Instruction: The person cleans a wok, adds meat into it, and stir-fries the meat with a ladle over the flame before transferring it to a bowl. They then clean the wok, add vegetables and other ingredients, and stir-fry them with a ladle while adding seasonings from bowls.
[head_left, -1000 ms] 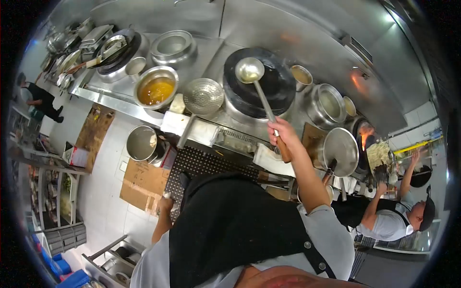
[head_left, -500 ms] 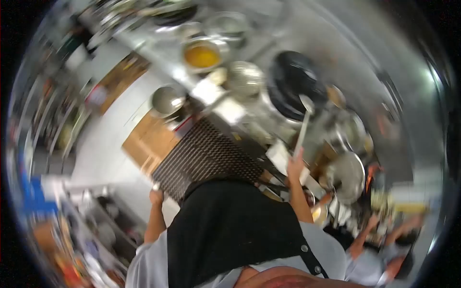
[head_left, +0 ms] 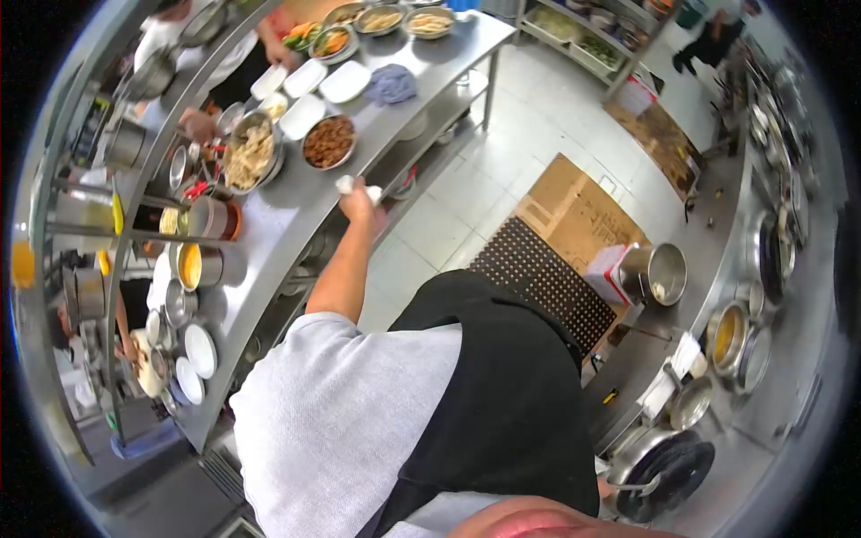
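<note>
My left hand [head_left: 357,204] reaches out to the front edge of the steel counter [head_left: 260,255]. It is closed around a small white wad [head_left: 345,184], possibly cloth, which sticks out on both sides of the fist. Just beyond it stands a bowl of brown meat pieces [head_left: 329,142]. At the lower right, my right hand [head_left: 604,489] is mostly hidden behind my apron. It grips the handle of a ladle [head_left: 647,485], whose head lies over a black wok [head_left: 677,475].
White rectangular dishes [head_left: 344,82], a blue-grey cloth [head_left: 391,84] and a large bowl of pale food [head_left: 251,157] stand on the counter. A person's hand [head_left: 199,125] shows behind it. A perforated black mat [head_left: 543,278] and cardboard [head_left: 583,211] cover part of the floor.
My view has swung left from the stove to the steel counter. My left hand has lifted out towards the counter's edge with the white wad. The right hand still holds the ladle at the wok.
</note>
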Demonstrator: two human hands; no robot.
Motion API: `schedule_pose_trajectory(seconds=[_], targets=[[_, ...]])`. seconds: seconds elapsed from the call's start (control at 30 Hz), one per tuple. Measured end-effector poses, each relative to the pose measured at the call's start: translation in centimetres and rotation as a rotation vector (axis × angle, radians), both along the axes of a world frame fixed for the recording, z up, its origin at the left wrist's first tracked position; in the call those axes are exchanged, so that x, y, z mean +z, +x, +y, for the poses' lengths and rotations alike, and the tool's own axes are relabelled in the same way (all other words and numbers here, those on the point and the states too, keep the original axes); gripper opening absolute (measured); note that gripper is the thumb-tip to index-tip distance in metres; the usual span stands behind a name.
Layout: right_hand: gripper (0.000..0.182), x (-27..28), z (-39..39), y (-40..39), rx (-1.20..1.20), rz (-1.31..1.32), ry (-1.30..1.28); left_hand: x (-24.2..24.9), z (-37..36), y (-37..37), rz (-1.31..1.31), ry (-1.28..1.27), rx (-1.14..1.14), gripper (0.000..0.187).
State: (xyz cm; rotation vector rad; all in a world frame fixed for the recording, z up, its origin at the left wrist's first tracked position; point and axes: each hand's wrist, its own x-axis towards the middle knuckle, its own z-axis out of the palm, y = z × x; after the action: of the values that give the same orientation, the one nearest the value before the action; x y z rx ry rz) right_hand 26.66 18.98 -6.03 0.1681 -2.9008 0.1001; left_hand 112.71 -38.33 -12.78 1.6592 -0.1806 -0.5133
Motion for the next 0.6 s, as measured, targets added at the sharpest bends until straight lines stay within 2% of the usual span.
schedule_pose_trajectory(seconds=[0.03,0.07,0.17,0.2,0.27,0.33,0.4,0.53,0.6], targets=[[0.052,0.7,-0.7,-0.2,0.009,0.0,0.028,1.1,0.2,2.3,0.135,-0.095,0.21,0.046],[0.051,1.3,-1.2,-0.6,0.015,-0.002,0.05,5.5,0.8,3.1,0.303,-0.059,0.241,0.048],[0.05,2.8,-3.2,-1.1,0.024,0.001,0.101,6.2,0.4,8.9,0.444,-0.11,0.153,0.043],[0.05,3.1,-3.8,-1.4,0.027,-0.004,0.116,5.7,-0.1,10.1,0.447,-0.116,0.16,0.043],[0.05,3.6,-4.9,-1.4,0.031,-0.011,0.145,5.0,-1.5,12.0,0.446,-0.126,0.006,0.039],[0.049,3.8,-5.7,-1.5,0.031,-0.013,0.169,4.7,-2.9,12.3,0.477,-0.107,0.048,0.04],[0.049,3.9,-5.9,-2.0,0.042,-0.019,0.188,5.3,-3.5,11.6,0.377,-0.015,0.101,0.04],[0.048,3.7,-4.9,-3.6,0.068,-0.041,0.21,5.0,-2.3,9.8,0.381,-0.049,0.092,0.039],[0.047,2.8,-3.0,-4.7,0.071,-0.055,0.202,4.2,-0.3,7.9,0.279,-0.042,-0.065,0.04]])
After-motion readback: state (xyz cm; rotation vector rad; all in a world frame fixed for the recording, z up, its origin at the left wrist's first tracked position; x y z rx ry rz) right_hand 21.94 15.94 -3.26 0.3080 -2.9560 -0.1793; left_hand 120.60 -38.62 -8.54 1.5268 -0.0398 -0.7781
